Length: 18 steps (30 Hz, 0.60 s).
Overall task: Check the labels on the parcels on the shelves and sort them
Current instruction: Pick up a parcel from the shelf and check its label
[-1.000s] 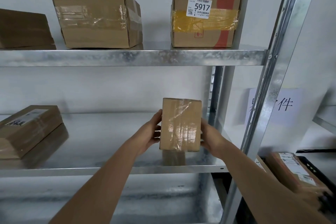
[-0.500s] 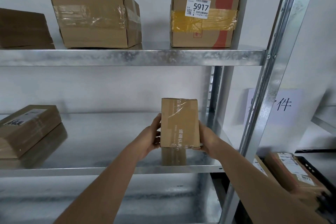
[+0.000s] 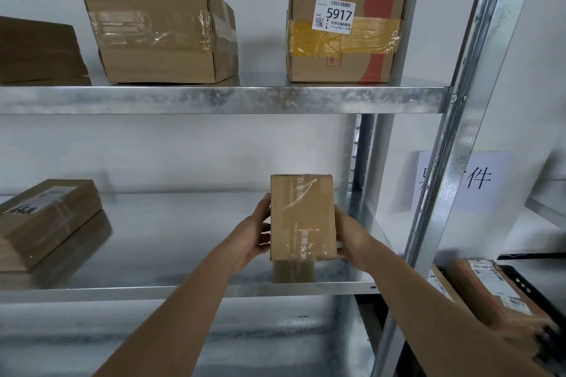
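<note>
1. Head view: both hands — left hand point(image 3: 249, 234), right hand point(image 3: 352, 236) — clasp the small parcel point(image 3: 301, 217) upright above the middle shelf point(image 3: 183, 291).
2. It has lowered and turned slightly; no label showing — checking continues.

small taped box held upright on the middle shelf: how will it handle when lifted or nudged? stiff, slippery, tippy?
The small box is probably stiff: its cardboard edges look square between the left hand and right hand. Glossy clear tape covers its front, so it may be slick. Standing on its narrow end on the middle shelf, it looks apt to tip.
</note>
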Motion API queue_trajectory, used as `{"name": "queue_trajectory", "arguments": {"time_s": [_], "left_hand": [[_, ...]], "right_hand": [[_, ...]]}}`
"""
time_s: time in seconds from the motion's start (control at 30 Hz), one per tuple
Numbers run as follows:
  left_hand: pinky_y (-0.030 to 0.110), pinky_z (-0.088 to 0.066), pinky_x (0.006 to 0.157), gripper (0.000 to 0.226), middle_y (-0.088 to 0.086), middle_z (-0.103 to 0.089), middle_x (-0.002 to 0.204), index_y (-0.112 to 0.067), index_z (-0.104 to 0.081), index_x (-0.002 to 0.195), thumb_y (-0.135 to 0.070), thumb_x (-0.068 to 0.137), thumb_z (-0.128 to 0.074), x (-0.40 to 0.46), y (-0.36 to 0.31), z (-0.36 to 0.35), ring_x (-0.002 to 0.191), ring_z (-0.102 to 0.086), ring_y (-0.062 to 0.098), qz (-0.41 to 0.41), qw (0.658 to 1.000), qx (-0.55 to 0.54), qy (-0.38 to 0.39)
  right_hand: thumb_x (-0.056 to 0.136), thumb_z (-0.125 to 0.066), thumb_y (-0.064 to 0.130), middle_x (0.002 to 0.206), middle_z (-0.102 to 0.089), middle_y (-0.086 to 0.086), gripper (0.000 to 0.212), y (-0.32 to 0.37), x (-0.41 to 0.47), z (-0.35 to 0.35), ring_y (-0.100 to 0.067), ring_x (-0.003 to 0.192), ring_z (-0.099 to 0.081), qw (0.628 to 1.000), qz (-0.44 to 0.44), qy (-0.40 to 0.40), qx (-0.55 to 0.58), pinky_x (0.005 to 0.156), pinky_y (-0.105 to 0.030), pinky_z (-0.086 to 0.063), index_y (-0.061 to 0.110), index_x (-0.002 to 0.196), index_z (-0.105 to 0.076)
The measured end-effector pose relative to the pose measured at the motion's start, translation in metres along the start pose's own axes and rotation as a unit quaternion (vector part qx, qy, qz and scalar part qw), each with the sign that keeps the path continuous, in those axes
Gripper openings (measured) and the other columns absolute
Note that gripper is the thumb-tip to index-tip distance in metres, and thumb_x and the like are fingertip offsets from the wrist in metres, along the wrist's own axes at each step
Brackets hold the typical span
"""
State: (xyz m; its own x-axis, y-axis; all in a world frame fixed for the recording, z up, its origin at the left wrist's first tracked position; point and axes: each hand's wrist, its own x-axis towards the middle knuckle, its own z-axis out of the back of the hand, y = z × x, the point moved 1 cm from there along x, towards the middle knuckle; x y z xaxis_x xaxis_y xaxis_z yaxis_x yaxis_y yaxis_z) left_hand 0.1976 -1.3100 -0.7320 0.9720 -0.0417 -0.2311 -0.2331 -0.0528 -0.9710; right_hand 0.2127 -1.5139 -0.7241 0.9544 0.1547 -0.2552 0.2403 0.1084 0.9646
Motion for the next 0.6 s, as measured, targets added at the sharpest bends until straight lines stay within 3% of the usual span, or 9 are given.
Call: {"name": "queue_trajectory", "arguments": {"time_s": [0.1, 0.23, 0.37, 0.53, 0.6], "left_hand": [[0.038, -0.050, 0.103, 0.064, -0.008, -0.073, 0.073, -0.026, -0.069, 0.110, -0.077, 0.093, -0.035, 0.001, 0.003, 0.002, 0.084, -0.066, 0.015, -0.005, 1.000, 0.026, -0.010], [0.041, -0.046, 0.110, 0.069, -0.002, -0.076, 0.115, -0.042, -0.066, 0.126, -0.086, 0.084, -0.035, -0.002, 0.003, 0.001, 0.115, -0.065, 0.016, -0.005, 0.999, 0.035, 0.005], [0.040, -0.045, 0.110, 0.070, -0.004, -0.073, 0.121, -0.040, -0.068, 0.124, -0.088, 0.080, -0.043, -0.002, -0.001, 0.001, 0.118, -0.064, 0.014, 0.005, 0.999, 0.049, 0.014], [0.040, -0.052, 0.103, 0.060, 0.002, -0.072, 0.120, -0.032, -0.072, 0.120, -0.078, 0.085, -0.055, 0.007, 0.000, 0.005, 0.115, -0.065, 0.018, 0.043, 0.998, 0.035, -0.004], [0.038, -0.054, 0.095, 0.052, 0.003, -0.072, 0.115, -0.028, -0.073, 0.116, -0.070, 0.090, -0.057, 0.011, 0.000, 0.004, 0.112, -0.065, 0.018, 0.057, 0.998, 0.031, -0.016]], "right_hand": [[0.108, -0.031, 0.043, 0.110, -0.071, 0.000, 0.040, -0.004, 0.002, 0.002, -0.021, 0.101, -0.066, 1.000, 0.014, -0.004, -0.006, 0.077, -0.030, -0.052, 0.027, 0.104, -0.068], [0.111, -0.027, 0.036, 0.104, -0.071, 0.001, 0.039, -0.011, 0.005, 0.000, -0.019, 0.100, -0.065, 1.000, 0.021, -0.022, 0.005, 0.085, -0.031, -0.050, 0.028, 0.103, -0.064], [0.110, -0.030, 0.039, 0.096, -0.068, 0.006, 0.035, -0.015, 0.008, -0.005, -0.011, 0.089, -0.062, 0.999, 0.015, -0.023, 0.019, 0.089, -0.034, -0.048, 0.032, 0.096, -0.062], [0.110, -0.035, 0.035, 0.101, -0.073, -0.005, 0.035, -0.021, 0.017, -0.010, -0.022, 0.096, -0.069, 0.999, -0.007, -0.044, 0.031, 0.082, -0.031, -0.055, 0.022, 0.111, -0.067], [0.110, -0.036, 0.034, 0.100, -0.074, -0.010, 0.036, -0.022, 0.017, -0.013, -0.029, 0.100, -0.070, 0.998, -0.014, -0.049, 0.030, 0.086, -0.035, -0.058, 0.017, 0.113, -0.067]]}}
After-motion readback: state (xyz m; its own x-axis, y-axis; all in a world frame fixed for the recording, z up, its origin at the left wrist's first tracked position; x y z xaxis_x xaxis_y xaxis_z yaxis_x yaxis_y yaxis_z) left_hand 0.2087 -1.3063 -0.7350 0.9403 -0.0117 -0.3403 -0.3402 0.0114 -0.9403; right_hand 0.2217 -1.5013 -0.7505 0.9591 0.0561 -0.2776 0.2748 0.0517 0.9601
